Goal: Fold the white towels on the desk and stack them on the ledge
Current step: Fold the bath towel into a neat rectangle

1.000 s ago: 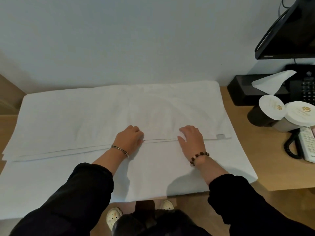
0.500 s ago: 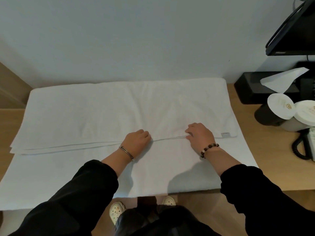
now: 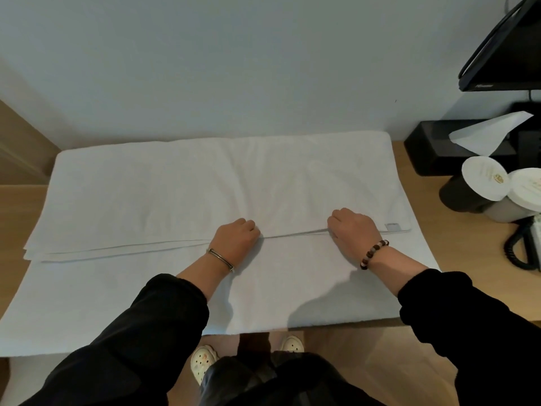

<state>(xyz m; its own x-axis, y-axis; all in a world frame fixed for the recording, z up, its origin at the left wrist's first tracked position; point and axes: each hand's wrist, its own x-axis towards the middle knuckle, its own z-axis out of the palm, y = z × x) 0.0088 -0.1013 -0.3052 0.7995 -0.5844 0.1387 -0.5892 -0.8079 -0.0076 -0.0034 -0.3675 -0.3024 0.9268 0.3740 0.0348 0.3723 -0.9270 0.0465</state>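
White towel (image 3: pixel 181 194) lies spread across the wooden counter (image 3: pixel 459 247), filling the centre and left of the frame. Its far portion is doubled over into several layers. The layered edge runs across the middle of the frame, and a single layer extends toward the lower edge of the counter. A small grey label (image 3: pixel 392 227) sits at the right end of the fold.

Left hand (image 3: pixel 235 240), with a metal bangle (image 3: pixel 221 259) at the wrist, has its fingers curled onto the layered edge at centre frame. Right hand (image 3: pixel 352 231), with a bead bracelet (image 3: pixel 374 253), pinches the same edge, which is slightly raised there. The hands are apart.

At the right of the frame stand a black tissue box (image 3: pixel 433 150), two lidded cups (image 3: pixel 483 178) and a coiled telephone cord (image 3: pixel 515 250).
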